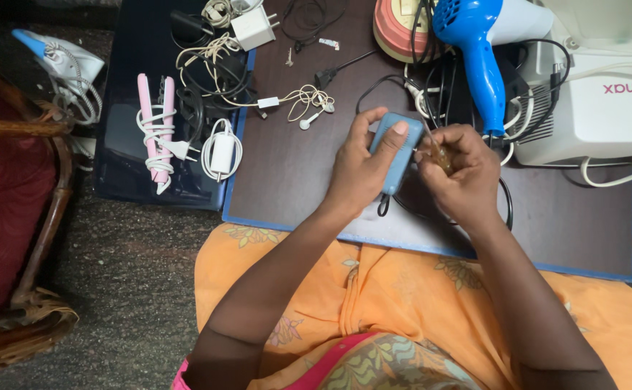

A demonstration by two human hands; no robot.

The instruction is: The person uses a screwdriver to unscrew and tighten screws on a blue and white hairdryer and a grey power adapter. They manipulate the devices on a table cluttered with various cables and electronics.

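Small blue device (398, 153) gripped in left hand (359, 170) above dark board (294, 173), amber-handled screwdriver (440, 154) pinched in right hand (460, 173).

Left fingers wrapped tight round casing, thumb along its near side; right fingers closed on tool, tip against casing. Blue hair dryer (478, 43) far right; pink hair straightener (155, 130) far left; white earphones (308, 105) between.

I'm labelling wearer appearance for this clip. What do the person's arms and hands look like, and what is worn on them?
Both forearms are bare, with no sleeves reaching into view. The left hand and right hand show no gloves, and no rings, bangles or watch that I can make out. Nails are short.
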